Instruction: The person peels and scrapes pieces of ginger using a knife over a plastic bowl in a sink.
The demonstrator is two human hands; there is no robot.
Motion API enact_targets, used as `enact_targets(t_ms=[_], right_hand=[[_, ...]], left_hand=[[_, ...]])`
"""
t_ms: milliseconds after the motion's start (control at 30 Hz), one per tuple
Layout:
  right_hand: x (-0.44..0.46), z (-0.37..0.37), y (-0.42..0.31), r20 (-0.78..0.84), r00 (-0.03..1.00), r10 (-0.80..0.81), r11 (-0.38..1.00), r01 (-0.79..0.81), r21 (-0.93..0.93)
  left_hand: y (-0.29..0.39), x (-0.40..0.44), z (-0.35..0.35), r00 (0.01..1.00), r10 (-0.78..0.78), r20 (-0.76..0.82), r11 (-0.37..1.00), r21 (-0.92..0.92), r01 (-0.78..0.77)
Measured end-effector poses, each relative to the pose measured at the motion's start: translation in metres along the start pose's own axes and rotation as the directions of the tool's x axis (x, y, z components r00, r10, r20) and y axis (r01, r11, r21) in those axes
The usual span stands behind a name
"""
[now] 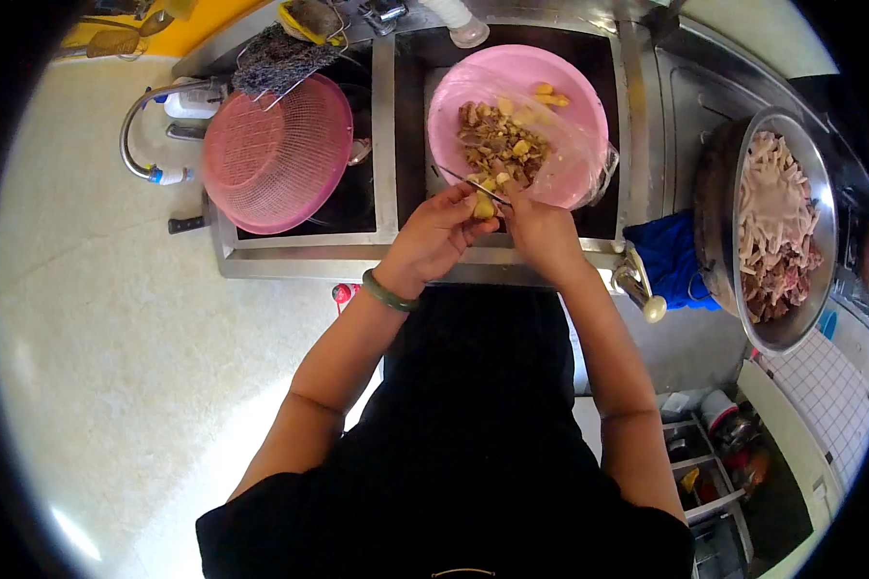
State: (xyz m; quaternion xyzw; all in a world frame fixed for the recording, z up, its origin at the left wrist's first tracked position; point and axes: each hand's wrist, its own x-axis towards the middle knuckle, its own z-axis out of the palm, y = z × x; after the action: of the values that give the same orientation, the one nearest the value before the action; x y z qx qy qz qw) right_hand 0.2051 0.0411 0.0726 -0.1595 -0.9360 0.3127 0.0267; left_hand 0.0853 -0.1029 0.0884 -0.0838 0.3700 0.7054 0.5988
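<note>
Over the near rim of a pink basin (592, 92), my two hands are close together. My left hand (434, 238), with a green bangle at the wrist, has its fingers closed round a yellowish piece that looks like ginger (485, 206). In my right hand (543, 234) is a small knife (465, 180), its thin blade pointing up and left across the piece. Below them, the basin holds a clear plastic bag (572, 159) with brown and yellow scraps (497, 135). Several peeled yellow pieces (550, 95) lie at its far right side.
A pink strainer basket (261, 159) rests over the left sink beside a curved faucet (126, 145). On the right are a large steel bowl (819, 174) of meat, a blue cloth (668, 253) and a sink edge lever (637, 285). An open drawer (792, 439) is lower right.
</note>
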Motion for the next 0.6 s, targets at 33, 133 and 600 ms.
enact_targets(t_ms=[33,133,600], right_hand=[[0.0,-0.001,0.0,0.006,1.0,-0.009,1.0,0.009,-0.001],[0.001,0.003,0.01,-0.132,0.984,-0.116,0.993,0.111,-0.044],[0.0,0.0,0.006,-0.058,0.998,-0.009,0.988,0.018,0.156]], left_hand=[[0.002,-0.001,0.0,1.0,-0.019,-0.004,1.0,-0.001,0.019],[0.001,-0.002,-0.006,0.993,-0.109,0.047,0.991,-0.079,0.112],[-0.003,-0.004,-0.013,0.985,-0.142,0.099,0.978,-0.141,0.155]])
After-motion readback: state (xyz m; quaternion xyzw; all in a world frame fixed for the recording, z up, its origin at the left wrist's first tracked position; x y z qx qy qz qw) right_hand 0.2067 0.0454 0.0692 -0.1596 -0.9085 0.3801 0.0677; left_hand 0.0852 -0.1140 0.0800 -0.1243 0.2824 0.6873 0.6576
